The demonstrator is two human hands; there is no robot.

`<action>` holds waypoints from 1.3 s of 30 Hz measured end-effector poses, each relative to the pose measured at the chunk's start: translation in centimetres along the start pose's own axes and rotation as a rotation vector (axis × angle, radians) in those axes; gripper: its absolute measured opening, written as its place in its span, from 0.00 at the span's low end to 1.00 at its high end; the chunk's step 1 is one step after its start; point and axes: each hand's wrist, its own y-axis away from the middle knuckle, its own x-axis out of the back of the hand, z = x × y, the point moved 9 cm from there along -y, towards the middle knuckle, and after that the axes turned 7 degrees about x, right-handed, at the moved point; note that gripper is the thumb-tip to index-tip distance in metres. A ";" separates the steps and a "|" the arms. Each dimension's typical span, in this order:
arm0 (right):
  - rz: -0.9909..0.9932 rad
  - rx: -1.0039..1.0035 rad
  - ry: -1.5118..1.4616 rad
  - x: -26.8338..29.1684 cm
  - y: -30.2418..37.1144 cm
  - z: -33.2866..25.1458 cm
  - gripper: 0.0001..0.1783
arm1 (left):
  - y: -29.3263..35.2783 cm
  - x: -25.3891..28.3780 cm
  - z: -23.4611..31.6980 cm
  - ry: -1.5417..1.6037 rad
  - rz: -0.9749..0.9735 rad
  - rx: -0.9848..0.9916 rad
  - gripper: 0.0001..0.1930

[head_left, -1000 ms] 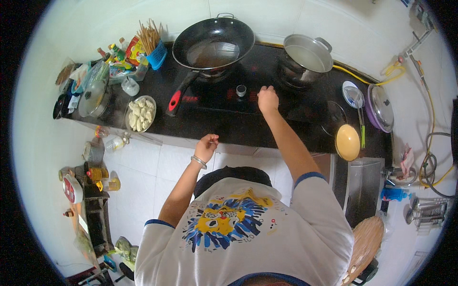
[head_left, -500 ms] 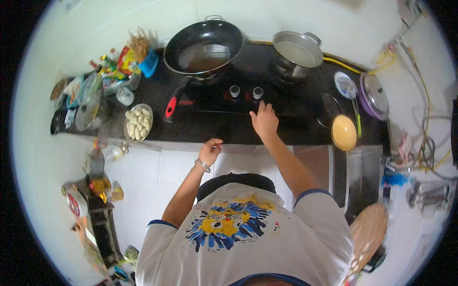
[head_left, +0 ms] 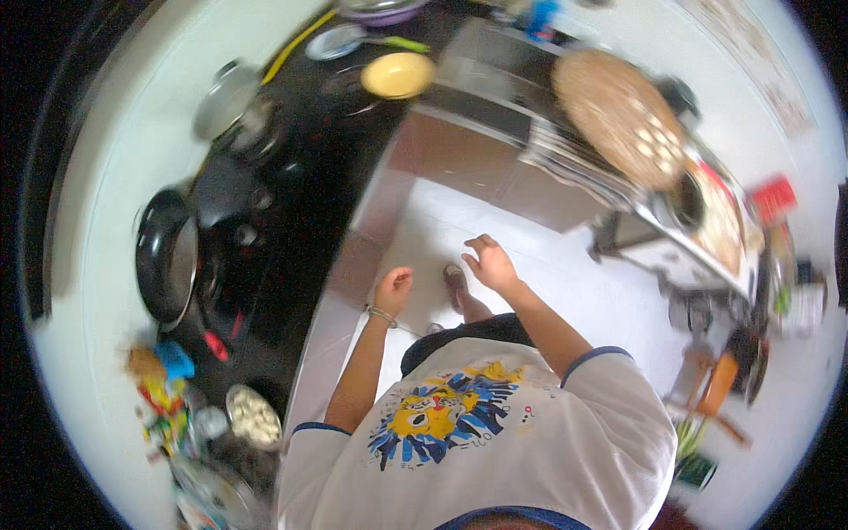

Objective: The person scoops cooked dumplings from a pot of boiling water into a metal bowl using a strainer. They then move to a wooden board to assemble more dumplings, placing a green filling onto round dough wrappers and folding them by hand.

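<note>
My left hand [head_left: 393, 291], with bangles at the wrist, hangs over the pale floor beside the counter's front edge. Its fingers are curled in, and nothing shows in them. My right hand [head_left: 488, 263] is held in the air over the floor, thumb and fingers apart, touching nothing. The dark counter [head_left: 309, 230] runs along my left. On it are a black wok [head_left: 163, 256] with a red-tipped handle, a steel pot [head_left: 223, 102], a bowl of pale, dumpling-like pieces [head_left: 253, 415] and a yellow bowl [head_left: 397, 76]. The picture is smeared by motion.
A round woven tray [head_left: 609, 115] with several small pale pieces lies ahead to the right, on the counter's side section. Beside it stands a small table [head_left: 698, 252] with a floury board. An orange-brown object [head_left: 717, 384] hangs or stands at the right. My foot [head_left: 455, 281] shows below.
My view and body have turned to the right, so the stove now lies at my left. My right hand has come away from the stove knob.
</note>
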 end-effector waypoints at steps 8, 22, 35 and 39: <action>0.435 -0.471 -0.050 12.3 21.5 12.5 0.12 | 1.3 -21.1 5.7 -0.132 -0.526 0.061 0.10; 0.828 -0.859 -0.137 25.0 51.9 30.9 0.12 | 8.4 -57.4 12.6 -0.268 -0.940 -0.027 0.10; 0.880 -0.930 -0.204 36.7 54.8 46.5 0.13 | 6.3 -80.9 24.4 -0.399 -1.006 -0.367 0.10; 0.850 -0.922 -0.054 42.8 53.6 51.1 0.12 | 3.0 -89.1 27.2 -0.297 -1.033 -0.522 0.10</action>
